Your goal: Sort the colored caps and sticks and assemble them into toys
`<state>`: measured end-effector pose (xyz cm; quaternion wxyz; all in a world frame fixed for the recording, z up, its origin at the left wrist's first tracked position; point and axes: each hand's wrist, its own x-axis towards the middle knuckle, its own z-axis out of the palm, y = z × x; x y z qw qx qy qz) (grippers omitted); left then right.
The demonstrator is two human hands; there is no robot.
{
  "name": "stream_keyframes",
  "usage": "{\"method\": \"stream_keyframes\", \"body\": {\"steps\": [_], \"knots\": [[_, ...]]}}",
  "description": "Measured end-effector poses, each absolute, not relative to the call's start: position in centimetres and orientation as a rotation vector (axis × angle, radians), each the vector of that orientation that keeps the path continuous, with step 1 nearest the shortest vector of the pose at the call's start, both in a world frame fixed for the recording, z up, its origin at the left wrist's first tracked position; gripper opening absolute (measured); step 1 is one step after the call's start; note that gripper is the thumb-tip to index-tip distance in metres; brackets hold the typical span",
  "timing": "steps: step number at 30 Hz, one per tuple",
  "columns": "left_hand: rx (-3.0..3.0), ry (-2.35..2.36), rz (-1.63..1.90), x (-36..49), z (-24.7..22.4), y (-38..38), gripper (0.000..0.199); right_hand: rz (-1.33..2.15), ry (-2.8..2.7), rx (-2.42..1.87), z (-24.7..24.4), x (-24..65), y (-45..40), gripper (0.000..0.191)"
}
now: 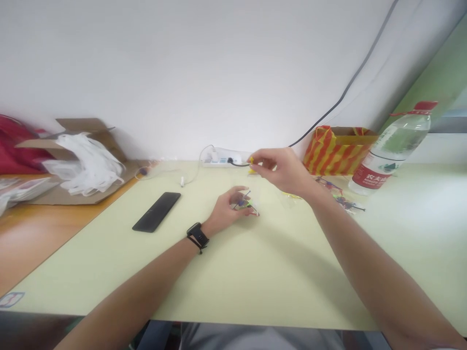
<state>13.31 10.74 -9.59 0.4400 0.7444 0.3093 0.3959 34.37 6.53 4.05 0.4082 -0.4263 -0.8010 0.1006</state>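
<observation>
My left hand [226, 209], with a black watch [198, 236] at its wrist, rests low over the table. Its fingers are closed round a small toy-like assembly [248, 204] with thin rods and blue and green parts; its exact kind I cannot make out. Higher and to the right, my right hand [279, 167] pinches a small yellow piece [251, 160] between thumb and fingertips. Just under that pinch, more yellow shows near the power strip. Clear plastic wrapping [290, 199] with a yellow bit lies to the right of the left hand.
A power strip [221, 158] lies against the wall. Left are a black phone [156, 212] and a cardboard box [87, 125] with white straps [89, 163]. At right stand a striped bag [337, 150] and a water bottle [392, 150], beside small colourful parts [348, 204].
</observation>
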Motion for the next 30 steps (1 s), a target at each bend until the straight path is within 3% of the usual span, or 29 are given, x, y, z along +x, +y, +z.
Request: {"method": "stream_keyframes", "body": {"steps": [8,18,25,30], "knots": [[1.912,0.800,1.103,13.7,-9.5,10.6,0.064,0.085,-2.348,-1.225,2.7,32.9,6.9,0.017],[1.966,0.803,1.077,13.8,-9.0,10.3,0.037,0.118,-2.319,-1.302,3.3,32.4,5.6,0.021],[1.917,0.832,1.015,13.6,-9.2,10.7,0.029,0.289,-2.348,-1.282,3.1,33.1,5.8,0.013],[1.903,0.815,1.014,13.6,-9.1,10.7,0.031,0.483,-2.397,-1.218,3.0,33.1,6.2,0.023]]}}
